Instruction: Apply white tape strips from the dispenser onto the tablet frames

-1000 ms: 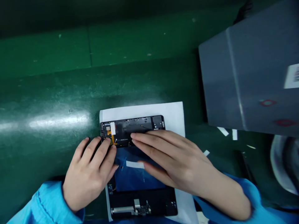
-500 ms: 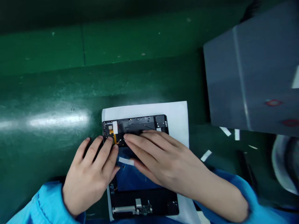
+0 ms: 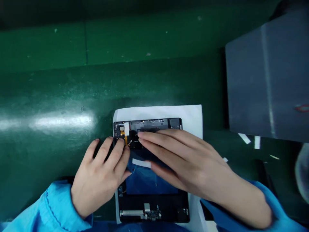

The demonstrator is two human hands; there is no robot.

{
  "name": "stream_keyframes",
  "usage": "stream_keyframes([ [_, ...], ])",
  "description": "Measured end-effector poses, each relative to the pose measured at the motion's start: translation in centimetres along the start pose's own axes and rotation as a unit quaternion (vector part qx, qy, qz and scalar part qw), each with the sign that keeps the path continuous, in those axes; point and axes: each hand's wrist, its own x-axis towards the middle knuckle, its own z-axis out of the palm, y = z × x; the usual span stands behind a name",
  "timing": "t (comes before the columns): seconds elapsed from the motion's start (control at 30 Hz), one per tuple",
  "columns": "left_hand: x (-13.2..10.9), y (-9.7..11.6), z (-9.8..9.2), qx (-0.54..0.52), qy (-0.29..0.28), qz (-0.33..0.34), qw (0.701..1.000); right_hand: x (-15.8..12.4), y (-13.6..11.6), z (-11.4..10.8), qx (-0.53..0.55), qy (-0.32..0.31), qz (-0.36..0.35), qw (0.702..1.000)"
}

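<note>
An opened tablet (image 3: 154,204) lies face down on a white sheet (image 3: 159,110), its inside parts bare: a small circuit board, an orange ribbon cable (image 3: 126,139) and a blue film-covered panel (image 3: 152,183). My left hand (image 3: 102,177) rests over its upper left edge, fingers spread, fingertips by the ribbon cable. Across the upper middle lies my right hand (image 3: 185,158), fingers stretched out, fingertips at the board. A white tape strip (image 3: 141,163) sticks out from its thumb tip. Another white strip (image 3: 126,129) is stuck near the tablet's top left corner.
The green work surface (image 3: 48,93) extends beyond the sheet. At the right stands a large grey box (image 3: 253,83). Loose white strips (image 3: 257,142) lie below it, near a dark slim object (image 3: 263,174) and a pale round object (image 3: 303,174) at the edge.
The view has shifted, so most things sit farther right. My right hand has moved slightly up and right over the tablet, and the tape strip has moved with its thumb.
</note>
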Motion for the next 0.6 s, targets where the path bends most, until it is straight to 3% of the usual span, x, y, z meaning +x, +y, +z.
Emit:
stream_keyframes([
  [0.13,0.1,-0.3,0.2,-0.009,0.004,0.007,1.0,-0.5,-0.9,0.4,0.021,-0.011,-0.022,0.999],
  [0.33,0.0,-0.1,0.3,0.01,0.014,0.015,1.0,-0.6,-1.0,1.4,0.05,-0.02,0.0,0.999],
  [0.6,-0.1,0.1,0.2,0.02,0.011,0.014,1.0,0.4,0.4,2.7,0.134,0.105,0.009,0.985],
])
